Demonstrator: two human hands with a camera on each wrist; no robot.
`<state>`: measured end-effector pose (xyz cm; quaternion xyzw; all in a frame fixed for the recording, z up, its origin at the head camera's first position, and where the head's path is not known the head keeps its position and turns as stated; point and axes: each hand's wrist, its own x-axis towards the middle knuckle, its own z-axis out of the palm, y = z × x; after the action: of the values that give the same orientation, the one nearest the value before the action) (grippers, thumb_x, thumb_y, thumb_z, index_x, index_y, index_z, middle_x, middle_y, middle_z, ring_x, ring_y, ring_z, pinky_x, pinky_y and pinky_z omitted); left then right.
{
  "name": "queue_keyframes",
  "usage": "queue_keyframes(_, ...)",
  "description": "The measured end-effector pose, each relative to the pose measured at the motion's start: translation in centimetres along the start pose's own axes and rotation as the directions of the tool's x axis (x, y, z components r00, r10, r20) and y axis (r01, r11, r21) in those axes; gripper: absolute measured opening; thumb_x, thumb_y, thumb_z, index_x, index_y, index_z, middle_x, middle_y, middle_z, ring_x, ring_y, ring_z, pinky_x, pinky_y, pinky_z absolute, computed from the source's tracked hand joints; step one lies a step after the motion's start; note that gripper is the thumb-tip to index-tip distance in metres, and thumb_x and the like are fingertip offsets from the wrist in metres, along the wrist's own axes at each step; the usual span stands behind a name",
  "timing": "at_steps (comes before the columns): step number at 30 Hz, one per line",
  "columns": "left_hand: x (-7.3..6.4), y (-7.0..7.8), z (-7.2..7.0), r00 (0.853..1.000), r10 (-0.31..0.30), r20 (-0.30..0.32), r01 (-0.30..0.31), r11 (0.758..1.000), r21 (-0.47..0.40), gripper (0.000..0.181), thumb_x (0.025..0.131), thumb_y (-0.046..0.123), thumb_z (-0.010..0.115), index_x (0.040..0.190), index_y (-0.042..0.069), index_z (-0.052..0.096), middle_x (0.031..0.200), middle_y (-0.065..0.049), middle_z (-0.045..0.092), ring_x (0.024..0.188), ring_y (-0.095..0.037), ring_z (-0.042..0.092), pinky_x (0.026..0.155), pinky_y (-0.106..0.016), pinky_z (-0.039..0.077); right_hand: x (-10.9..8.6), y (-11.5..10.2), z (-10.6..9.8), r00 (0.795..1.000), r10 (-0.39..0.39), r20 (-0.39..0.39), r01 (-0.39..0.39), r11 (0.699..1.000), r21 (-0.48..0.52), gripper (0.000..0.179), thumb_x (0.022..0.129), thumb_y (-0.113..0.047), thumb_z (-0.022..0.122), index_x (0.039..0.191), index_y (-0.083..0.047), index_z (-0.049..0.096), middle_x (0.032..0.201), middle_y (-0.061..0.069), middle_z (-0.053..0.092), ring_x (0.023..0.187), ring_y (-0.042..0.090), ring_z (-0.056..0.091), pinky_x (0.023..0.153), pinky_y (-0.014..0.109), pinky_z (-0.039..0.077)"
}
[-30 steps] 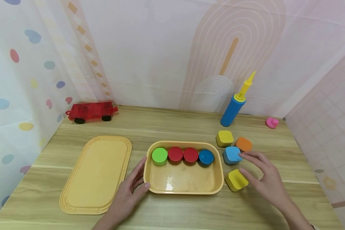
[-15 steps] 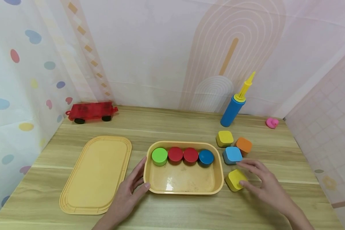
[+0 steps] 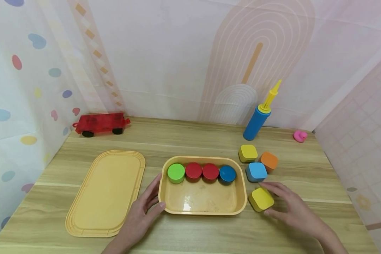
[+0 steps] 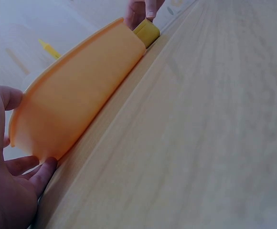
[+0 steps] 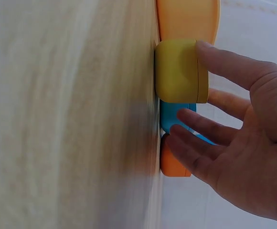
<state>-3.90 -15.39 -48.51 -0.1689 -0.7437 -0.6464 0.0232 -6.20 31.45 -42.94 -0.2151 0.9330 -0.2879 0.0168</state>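
Note:
My left hand (image 3: 143, 208) holds the left end of a pale orange plastic box (image 3: 206, 211), fingers along its end wall and thumb at the near corner. In the box a green round piece (image 3: 176, 173), two red round pieces (image 3: 193, 171) and a dark blue one (image 3: 227, 174) line the back wall. My right hand (image 3: 289, 208) pinches a yellow rounded-square block (image 3: 261, 199) beside the box, with the thumb at its near corner and the index finger at its far side. In the right wrist view, a seam runs near the top of this yellow block (image 5: 179, 71). The other fingers extend past it.
Behind the right hand stand a light blue block (image 3: 256, 171), an orange block (image 3: 268, 161) and another yellow block (image 3: 248, 153). A flat lid (image 3: 106, 194) lies at left. Farther back are a red toy wagon (image 3: 102, 123), a blue-and-yellow pump (image 3: 256, 121) and a pink duck (image 3: 300, 136).
My right hand has moved from over the light blue block toward me, and its thumb and index finger have come around the near yellow block. The left hand and the box have stayed put.

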Motion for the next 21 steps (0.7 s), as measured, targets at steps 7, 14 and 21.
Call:
queue_keyframes(7, 0.00, 0.05, 0.01, 1.000, 0.010, 0.000, -0.010, 1.000, -0.003, 0.076, 0.108, -0.005, 0.065, 0.175, 0.013, 0.034, 0.173, -0.025, 0.040, 0.146, -0.013, 0.058, 0.115, -0.020, 0.054, 0.09, 0.22, -0.10, 0.999, 0.026, 0.022, -0.026, 0.999, 0.018, 0.074, 0.088, -0.018, 0.096, 0.155, -0.015, 0.065, 0.150, 0.007, 0.068, 0.131, 0.019, 0.065, 0.106, 0.040, 0.064)
queue_keyframes(14, 0.00, -0.02, 0.00, 1.000, 0.011, 0.000, -0.011, 1.000, -0.003, 0.076, 0.108, -0.005, 0.065, 0.176, 0.014, 0.034, 0.173, -0.024, 0.040, 0.146, -0.012, 0.058, 0.115, -0.019, 0.053, 0.01, 0.62, -0.02, 0.999, -0.024, -0.021, 0.025, 0.999, 0.036, 0.067, 0.084, -0.011, 0.098, 0.144, -0.012, 0.070, 0.139, 0.006, 0.073, 0.117, 0.007, 0.068, 0.095, 0.031, 0.067)
queue_keyframes(21, -0.01, -0.01, 0.00, 1.000, 0.000, -0.002, 0.000, 1.000, 0.002, 0.076, 0.109, -0.003, 0.065, 0.176, 0.016, 0.034, 0.173, -0.023, 0.041, 0.146, -0.013, 0.058, 0.115, -0.019, 0.053, -0.01, 0.76, 0.06, 0.999, -0.025, -0.026, 0.027, 0.996, 0.079, 0.063, 0.082, -0.011, 0.099, 0.138, -0.011, 0.071, 0.132, 0.003, 0.075, 0.107, 0.003, 0.068, 0.089, 0.028, 0.066)
